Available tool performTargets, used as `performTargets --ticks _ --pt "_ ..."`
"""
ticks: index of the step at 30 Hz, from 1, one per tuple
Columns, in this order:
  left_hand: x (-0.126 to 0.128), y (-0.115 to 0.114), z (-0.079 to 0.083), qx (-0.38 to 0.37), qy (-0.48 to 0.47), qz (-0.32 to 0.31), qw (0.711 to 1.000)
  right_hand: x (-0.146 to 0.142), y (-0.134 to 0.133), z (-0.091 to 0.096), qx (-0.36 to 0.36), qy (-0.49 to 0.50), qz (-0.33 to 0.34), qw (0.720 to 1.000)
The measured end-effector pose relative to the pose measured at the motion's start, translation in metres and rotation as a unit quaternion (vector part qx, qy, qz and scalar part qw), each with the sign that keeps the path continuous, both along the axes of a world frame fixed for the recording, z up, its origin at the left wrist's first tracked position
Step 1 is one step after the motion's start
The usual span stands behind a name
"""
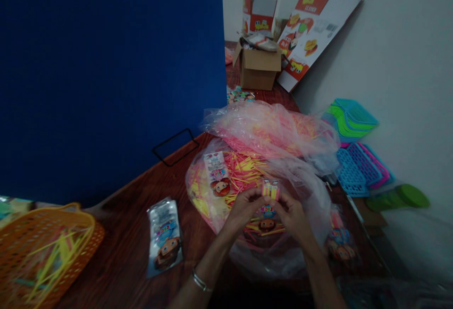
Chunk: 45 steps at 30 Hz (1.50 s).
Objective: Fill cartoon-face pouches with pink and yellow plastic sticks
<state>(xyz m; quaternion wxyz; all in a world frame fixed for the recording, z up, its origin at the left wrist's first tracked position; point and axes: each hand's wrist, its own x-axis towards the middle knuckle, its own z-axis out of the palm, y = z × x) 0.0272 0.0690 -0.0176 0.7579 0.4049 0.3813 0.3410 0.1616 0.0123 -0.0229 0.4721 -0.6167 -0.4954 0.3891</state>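
My left hand (pixel 244 208) and my right hand (pixel 294 218) meet over a clear plastic bag (pixel 311 191) full of pink and yellow sticks. Both pinch a small bundle of sticks (pixel 270 188), pink and yellow, held upright between the fingertips. Under my hands lies a small printed packet (pixel 267 220) with a cartoon face. A similar packet (pixel 217 172) rests on the sticks to the left. Another printed packet (pixel 164 236) lies flat on the brown table (pixel 127 252), left of my left forearm.
An orange basket (pixel 46 247) with sticks stands at the near left. A blue panel (pixel 106 73) walls the left. A second bag of sticks (pixel 272 129) lies behind. Stacked plastic baskets (pixel 354 153) sit right; cardboard boxes (pixel 258 66) stand at the back.
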Motion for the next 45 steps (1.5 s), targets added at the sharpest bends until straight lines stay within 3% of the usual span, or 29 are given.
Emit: performTargets --ticks 5,9,14,20,26,38,45 --pt "-0.002 0.003 -0.008 -0.011 0.017 -0.003 1.000 -0.003 -0.002 -0.008 -0.052 0.086 -0.045 0.994" --pt "-0.002 0.002 -0.015 -0.023 0.036 0.032 0.999 -0.005 -0.004 -0.017 -0.045 0.137 -0.051 0.988" --pt "0.001 0.001 -0.014 -0.025 0.041 0.022 0.999 -0.002 -0.006 -0.023 -0.039 0.128 -0.045 0.990" --pt "0.002 0.001 -0.009 -0.040 0.025 -0.034 0.998 0.001 -0.006 -0.020 -0.051 0.117 -0.090 0.988" --pt "0.003 0.000 -0.013 -0.056 0.022 -0.029 0.998 0.006 -0.006 -0.018 -0.062 0.115 -0.075 0.989" --pt "0.006 -0.002 -0.006 -0.060 0.000 -0.018 0.998 -0.001 -0.009 -0.026 -0.018 0.080 -0.118 0.990" --pt "0.003 0.000 -0.008 -0.058 -0.001 -0.019 0.998 -0.001 -0.006 -0.024 -0.023 0.084 -0.095 0.992"
